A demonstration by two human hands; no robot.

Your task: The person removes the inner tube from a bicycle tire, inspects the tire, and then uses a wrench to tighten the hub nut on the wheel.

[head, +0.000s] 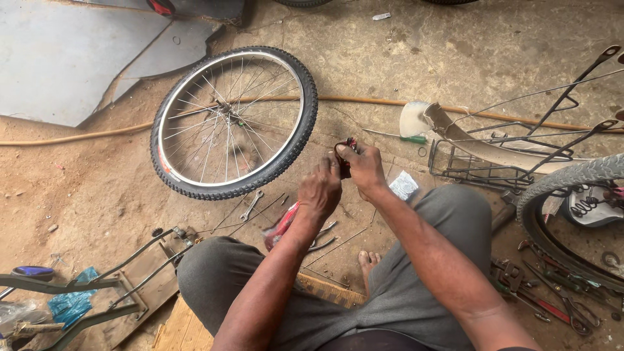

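Note:
My left hand (320,190) and my right hand (363,168) meet in front of me, both gripping a small dark red part (346,149) between the fingers. The part is mostly hidden by my fingers. A bicycle wheel (234,122) with a black tyre and silver spokes lies flat on the dirt floor just beyond my hands. A red-handled tool (281,226) lies on the ground under my left wrist. My knees, in grey trousers, frame the hands.
A spanner (250,205) lies near the wheel. A wire basket (484,162), mudguard (455,130) and another tyre (559,195) sit at right, with pliers and tools (539,292) below. A bike frame part (97,286) lies at left. A hose (364,100) crosses the floor.

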